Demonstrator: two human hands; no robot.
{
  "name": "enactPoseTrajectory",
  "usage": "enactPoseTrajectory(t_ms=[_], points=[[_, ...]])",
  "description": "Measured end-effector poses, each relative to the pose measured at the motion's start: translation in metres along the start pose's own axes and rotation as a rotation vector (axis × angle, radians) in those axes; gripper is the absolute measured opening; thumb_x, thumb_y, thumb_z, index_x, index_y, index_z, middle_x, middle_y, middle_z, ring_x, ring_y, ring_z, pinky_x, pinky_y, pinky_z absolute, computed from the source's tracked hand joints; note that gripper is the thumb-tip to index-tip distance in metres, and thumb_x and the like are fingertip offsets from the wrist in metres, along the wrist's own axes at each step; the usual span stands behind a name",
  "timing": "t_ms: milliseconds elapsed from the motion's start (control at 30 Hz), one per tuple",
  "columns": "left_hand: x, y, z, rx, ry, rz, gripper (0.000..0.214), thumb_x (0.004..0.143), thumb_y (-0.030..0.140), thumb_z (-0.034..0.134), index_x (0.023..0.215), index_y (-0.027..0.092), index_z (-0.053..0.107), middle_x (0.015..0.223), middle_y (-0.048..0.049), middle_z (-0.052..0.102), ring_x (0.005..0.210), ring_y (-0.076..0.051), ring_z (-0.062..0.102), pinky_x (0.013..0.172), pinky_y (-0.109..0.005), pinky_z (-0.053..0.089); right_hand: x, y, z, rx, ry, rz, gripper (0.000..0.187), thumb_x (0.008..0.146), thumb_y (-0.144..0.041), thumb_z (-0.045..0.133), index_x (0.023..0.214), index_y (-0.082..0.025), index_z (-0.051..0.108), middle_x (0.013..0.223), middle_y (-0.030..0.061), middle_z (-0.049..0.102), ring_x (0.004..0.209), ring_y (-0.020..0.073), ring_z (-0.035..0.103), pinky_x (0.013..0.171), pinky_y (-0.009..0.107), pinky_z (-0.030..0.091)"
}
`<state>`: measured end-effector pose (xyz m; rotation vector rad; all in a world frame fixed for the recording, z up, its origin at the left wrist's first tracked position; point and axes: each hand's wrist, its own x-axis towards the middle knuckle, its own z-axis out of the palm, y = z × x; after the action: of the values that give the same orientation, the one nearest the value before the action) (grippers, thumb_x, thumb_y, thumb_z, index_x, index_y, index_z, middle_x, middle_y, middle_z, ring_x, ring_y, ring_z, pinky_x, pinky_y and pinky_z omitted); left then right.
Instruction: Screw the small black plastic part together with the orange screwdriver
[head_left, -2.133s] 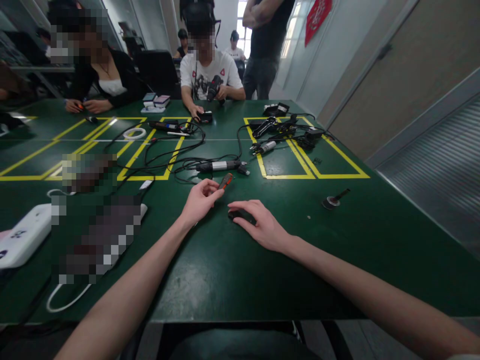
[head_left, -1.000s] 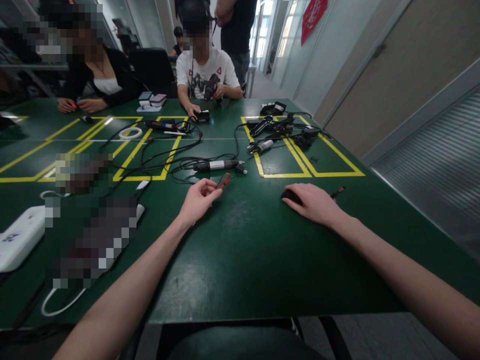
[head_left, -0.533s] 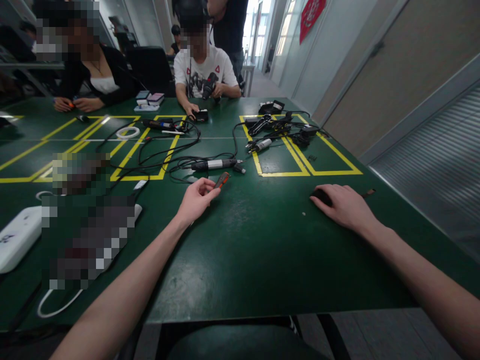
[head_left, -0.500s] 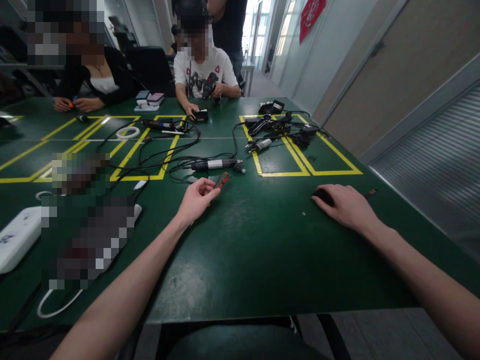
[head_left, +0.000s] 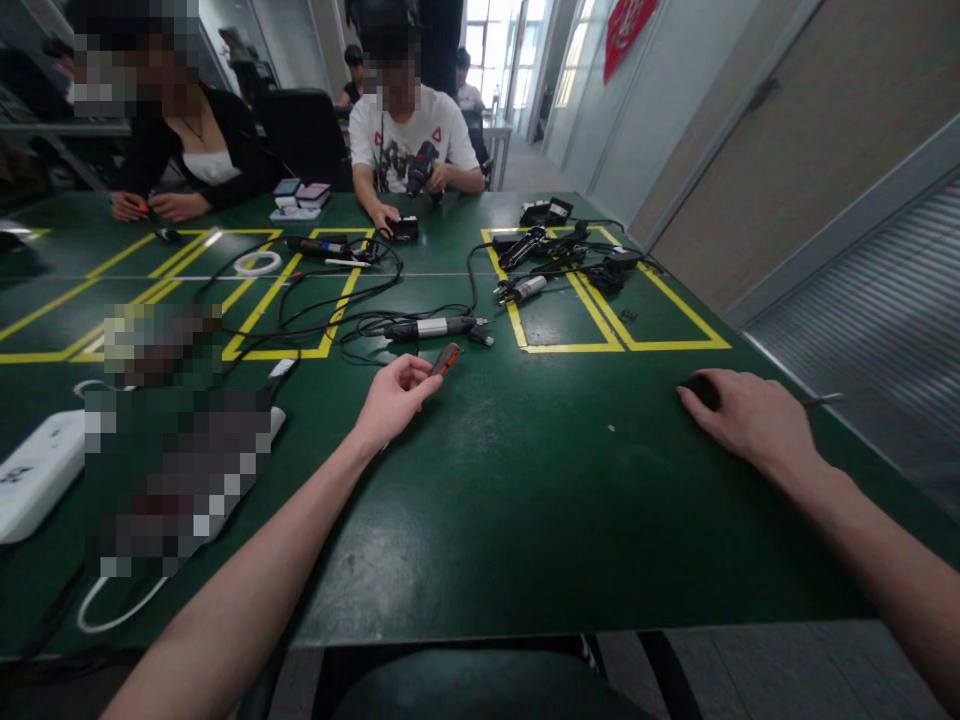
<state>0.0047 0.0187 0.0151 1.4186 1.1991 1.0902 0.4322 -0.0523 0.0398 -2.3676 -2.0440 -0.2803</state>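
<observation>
On the left, my left hand (head_left: 397, 400) is closed around a small grey-and-orange tool (head_left: 445, 360), with one end sticking out past the thumb and fingertips. Its exact kind does not show. Over at the right side of the green table (head_left: 480, 540), my right hand (head_left: 757, 415) curls over a black rounded thing (head_left: 701, 390) at tabletop height. A thin, light strip (head_left: 825, 399) pokes out beyond the far side of that hand. Most of what the right hand grips is hidden under the palm.
A grey-and-black pen-shaped power tool (head_left: 431, 328) and its cables lie ahead. Further right, black tools and adapters (head_left: 555, 250) sit within yellow tape. At left are a white power strip (head_left: 45, 470) and blurred objects. Across the table, one person holds a drill (head_left: 422, 170); another sits left.
My right hand has slid to the right across the table with the black thing, and the light strip shows differently behind it. My left hand stays in place.
</observation>
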Motion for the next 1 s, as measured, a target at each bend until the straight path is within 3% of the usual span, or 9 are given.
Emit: enactPoseTrajectory(t_ms=[100, 333, 600, 800, 1000], points=[[0.000, 0.000, 0.000, 0.001, -0.002, 0.000, 0.031, 0.070, 0.040, 0.080, 0.086, 0.017, 0.067, 0.071, 0.0012, 0.064, 0.055, -0.009, 0.050, 0.049, -0.022, 0.039, 0.000, 0.002, 0.000, 0.011, 0.003, 0.002, 0.049, 0.099, -0.047, 0.039, 0.109, -0.009, 0.070, 0.113, 0.0296, 0.076, 0.101, 0.0410, 0.071, 0.080, 0.049, 0.054], [0.000, 0.000, 0.000, 0.005, -0.007, -0.005, 0.030, 0.070, 0.040, 0.080, 0.085, 0.018, 0.067, 0.071, 0.0010, 0.064, 0.055, -0.009, 0.050, 0.048, -0.022, 0.039, 0.001, -0.003, 0.002, 0.034, 0.017, 0.036, 0.043, 0.097, -0.042, 0.044, 0.114, -0.012, 0.070, 0.117, 0.0236, 0.077, 0.105, 0.0384, 0.072, 0.084, 0.047, 0.058], [0.000, 0.001, 0.000, 0.011, -0.003, -0.002, 0.029, 0.070, 0.040, 0.080, 0.084, 0.018, 0.067, 0.071, 0.0007, 0.065, 0.056, -0.010, 0.051, 0.049, -0.022, 0.039, 0.000, -0.012, -0.003, 0.018, -0.029, 0.002, 0.051, 0.102, -0.038, 0.037, 0.125, -0.005, 0.068, 0.122, 0.0273, 0.073, 0.112, 0.0387, 0.070, 0.087, 0.047, 0.059], [0.000, 0.001, 0.000, 0.024, -0.008, -0.009, 0.030, 0.070, 0.041, 0.079, 0.084, 0.019, 0.066, 0.068, 0.0022, 0.063, 0.053, -0.009, 0.049, 0.048, -0.022, 0.037, 0.004, -0.012, -0.013, 0.004, 0.091, -0.027, 0.046, 0.100, -0.036, 0.040, 0.122, -0.008, 0.070, 0.113, 0.0246, 0.076, 0.105, 0.0373, 0.071, 0.083, 0.046, 0.057], [0.000, 0.000, 0.001, 0.017, -0.007, -0.010, 0.031, 0.070, 0.042, 0.079, 0.085, 0.019, 0.066, 0.070, 0.0013, 0.064, 0.055, -0.010, 0.050, 0.049, -0.023, 0.038, 0.002, 0.006, -0.053, -0.043, 0.289, 0.012, 0.040, 0.091, -0.040, 0.043, 0.103, -0.015, 0.072, 0.101, 0.0223, 0.077, 0.093, 0.0355, 0.070, 0.062, 0.039, 0.048]])
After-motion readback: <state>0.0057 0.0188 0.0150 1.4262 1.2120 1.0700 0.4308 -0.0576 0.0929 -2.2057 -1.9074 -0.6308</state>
